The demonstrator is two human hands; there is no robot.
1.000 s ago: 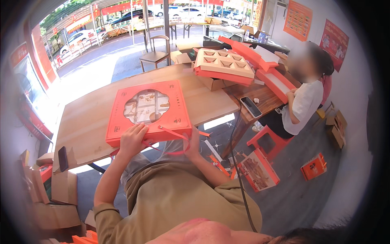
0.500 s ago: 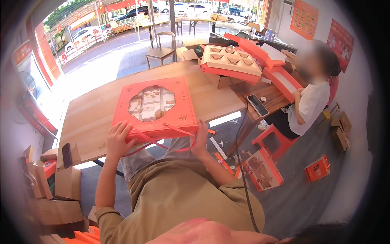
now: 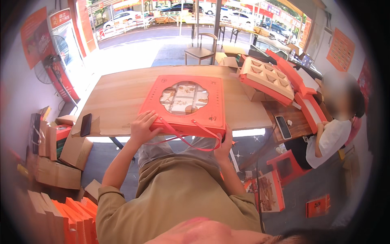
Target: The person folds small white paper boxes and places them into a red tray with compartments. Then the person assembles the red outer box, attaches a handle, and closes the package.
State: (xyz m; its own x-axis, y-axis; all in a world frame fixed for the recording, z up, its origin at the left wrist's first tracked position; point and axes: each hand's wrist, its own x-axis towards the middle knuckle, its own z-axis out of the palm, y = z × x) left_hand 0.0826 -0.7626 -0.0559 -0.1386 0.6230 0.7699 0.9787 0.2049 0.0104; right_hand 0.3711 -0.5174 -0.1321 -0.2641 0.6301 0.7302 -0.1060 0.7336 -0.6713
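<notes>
A red gift box point(image 3: 152, 97) lies flat near the front edge of the wooden table, its scalloped clear window showing several patterned packets point(image 3: 185, 97) inside. My left hand point(image 3: 143, 125) grips the box's near left corner, fingers over the top and thumb toward the front. At the near right corner, my right hand point(image 3: 223, 143) holds the side of the box, with its fingers partly hidden. Two red ribbon handles point(image 3: 178, 138) droop over the front side between my hands.
A dark phone point(image 3: 85, 125) lies at the table's point(image 3: 118, 89) left. To the right, a box with a beige compartment tray point(image 3: 268, 75) sits beside open red boxes, near a seated person point(image 3: 331, 138). Cardboard boxes point(image 3: 59, 173) and orange-red box parts point(image 3: 77, 215) stand at lower left.
The head view has swung left, so the scene sits farther right and more of the left side shows. Both hands keep their places on the gift box.
</notes>
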